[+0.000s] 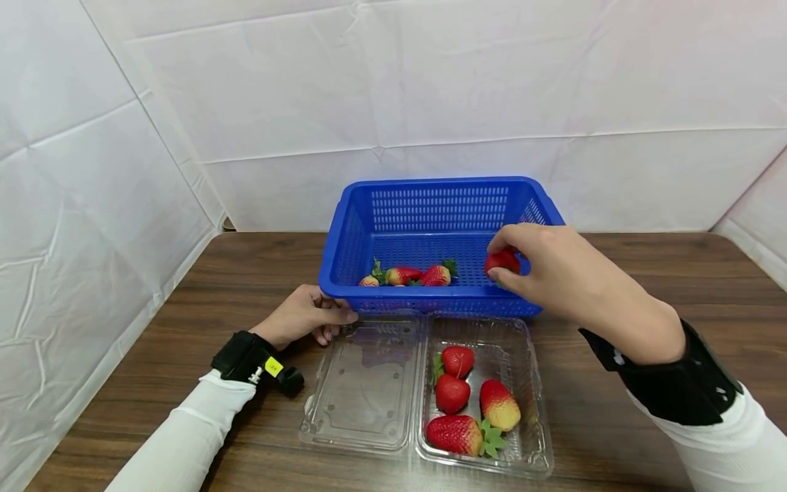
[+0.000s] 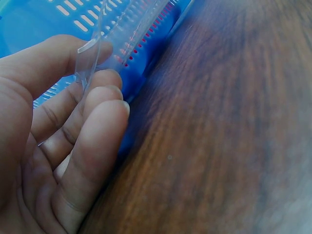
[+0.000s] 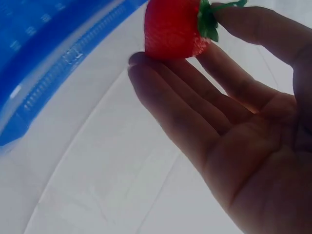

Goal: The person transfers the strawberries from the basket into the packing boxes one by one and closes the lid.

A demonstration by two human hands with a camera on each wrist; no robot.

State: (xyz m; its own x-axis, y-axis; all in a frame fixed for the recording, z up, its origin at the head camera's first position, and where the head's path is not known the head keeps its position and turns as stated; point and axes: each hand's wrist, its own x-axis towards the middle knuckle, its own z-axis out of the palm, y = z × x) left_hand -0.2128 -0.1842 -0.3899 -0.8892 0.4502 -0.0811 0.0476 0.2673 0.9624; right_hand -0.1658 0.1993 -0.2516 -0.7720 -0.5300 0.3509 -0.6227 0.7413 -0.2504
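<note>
Right of center in the head view, a red strawberry (image 1: 503, 262) sits pinched in the right hand (image 1: 550, 266), thumb at its green calyx (image 3: 208, 22) and fingertips against its side. Small and glossy, it looks likely to be light and a little slippery; whether it is firm or soft cannot be told, so a gentle fingertip hold around its widest part, clear of the calyx, seems best. At frame center stands a blue perforated basket (image 1: 424, 292), with more strawberries (image 1: 404, 275) near its front wall. Lower center, an open clear plastic clamshell (image 1: 369, 383) carries four strawberries (image 1: 451, 394) in its right half. At the clamshell's upper left corner, the left hand (image 1: 307, 316) pinches the thin rim between thumb and bent fingers; the plastic appears flimsy and easily flexed, best held by that edge. A wood-grain tabletop (image 1: 258, 441) spans the lower frame; white sheeting (image 1: 430, 82) fills the top.
</note>
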